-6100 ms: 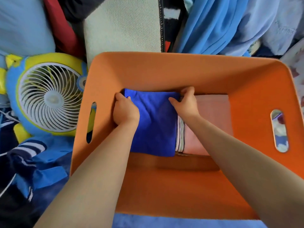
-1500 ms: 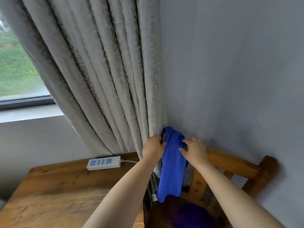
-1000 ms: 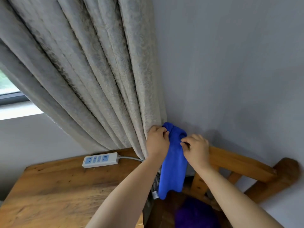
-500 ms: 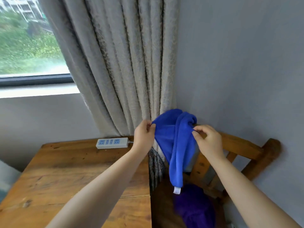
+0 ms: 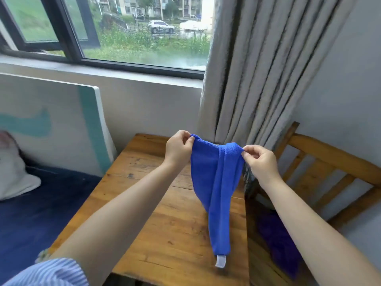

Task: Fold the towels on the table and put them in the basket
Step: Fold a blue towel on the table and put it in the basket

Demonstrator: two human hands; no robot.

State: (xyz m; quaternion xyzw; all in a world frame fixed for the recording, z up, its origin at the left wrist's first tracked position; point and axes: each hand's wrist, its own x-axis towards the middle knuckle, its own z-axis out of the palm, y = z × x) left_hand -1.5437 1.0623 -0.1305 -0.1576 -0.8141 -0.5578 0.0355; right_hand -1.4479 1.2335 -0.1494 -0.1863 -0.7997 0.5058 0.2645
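A blue towel (image 5: 216,186) hangs in the air over the right side of the wooden table (image 5: 165,219). My left hand (image 5: 178,150) pinches its upper left corner. My right hand (image 5: 260,162) pinches the bunched upper right edge. The towel droops to a point with a white label (image 5: 220,261) at its lower end, close above the tabletop. A purple towel (image 5: 278,238) lies on the seat of the wooden chair (image 5: 329,162) to the right. The basket is out of view.
A grey curtain (image 5: 263,69) hangs behind the towel, beside a window (image 5: 123,27). A white and teal board (image 5: 61,124) leans on the wall at left, above a dark blue bed (image 5: 31,213) with a pillow (image 5: 12,174).
My hands have drawn apart and moved the blue towel left from the chair to over the table, spreading its top edge. The view has swung left, showing the window and the bed.
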